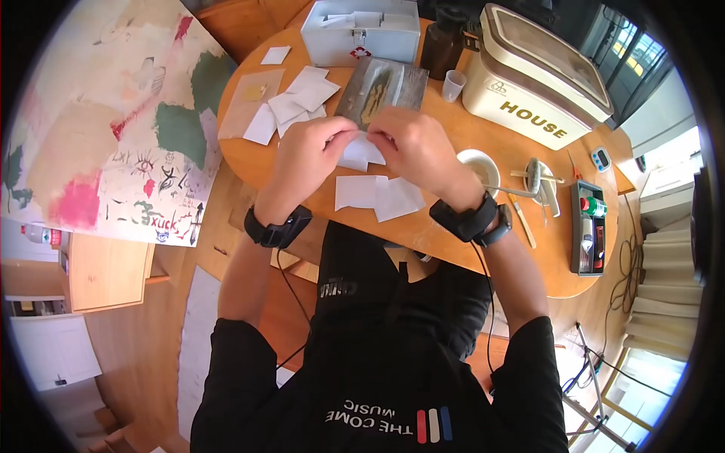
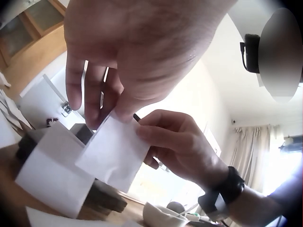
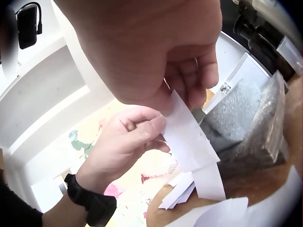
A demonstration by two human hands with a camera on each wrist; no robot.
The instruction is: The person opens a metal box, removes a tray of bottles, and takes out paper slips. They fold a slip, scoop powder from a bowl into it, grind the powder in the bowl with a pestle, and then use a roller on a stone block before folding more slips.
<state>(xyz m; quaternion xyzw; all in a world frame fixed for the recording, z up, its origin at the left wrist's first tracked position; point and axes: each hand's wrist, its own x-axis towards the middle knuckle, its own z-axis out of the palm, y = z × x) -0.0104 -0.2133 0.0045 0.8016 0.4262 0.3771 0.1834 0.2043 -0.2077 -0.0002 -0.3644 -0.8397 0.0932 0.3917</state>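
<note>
A small white paper packet (image 2: 115,152) is pinched at its top edge between both hands. In the head view the left hand (image 1: 313,155) and right hand (image 1: 415,147) face each other over the table, fingertips curled in at the packet's upper corners. The left wrist view shows the left hand (image 2: 137,52) with thumb and fingers on one corner and the right hand (image 2: 175,142) on the other. Below the hands, more white papers (image 1: 355,193) lie near the table's front edge. Behind them is a grey stone slab (image 1: 411,81) with brown material (image 1: 372,106) on it.
Loose white papers (image 1: 310,92) lie at the left, a white box (image 1: 325,38) at the back. A small plastic cup (image 1: 453,85), a dark bottle (image 1: 442,45) and a HOUSE box (image 1: 513,98) stand behind the right hand. A white bowl (image 1: 491,162) and a dark tray (image 1: 580,257) are at the right.
</note>
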